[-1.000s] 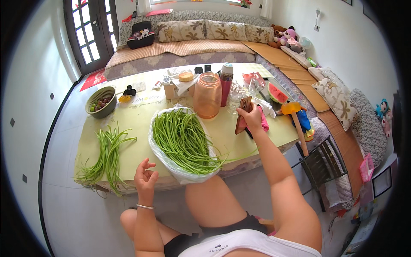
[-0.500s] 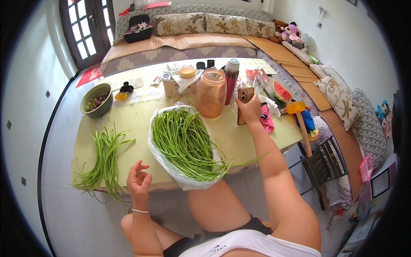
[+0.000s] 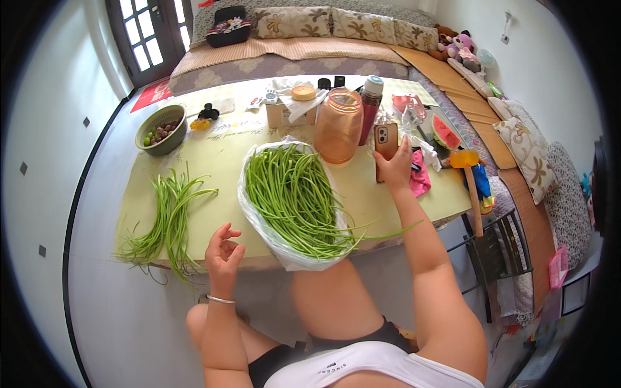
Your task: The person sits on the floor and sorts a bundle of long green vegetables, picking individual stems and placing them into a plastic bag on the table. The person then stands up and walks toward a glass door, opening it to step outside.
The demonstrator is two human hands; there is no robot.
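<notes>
My right grip (image 3: 396,169) is closed around the phone (image 3: 386,141), upright beside the orange jar (image 3: 338,126). My left grip (image 3: 223,251) hangs loosely open, holding nothing, at the counter (image 3: 213,161) edge, between bagged beans (image 3: 291,197) and loose beans (image 3: 167,216).

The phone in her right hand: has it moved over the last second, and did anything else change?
The right hand kept hold of the phone, shifting it slightly toward the orange jar. The left hand stayed empty at the table edge. The bag of green beans lay unmoved.
</notes>
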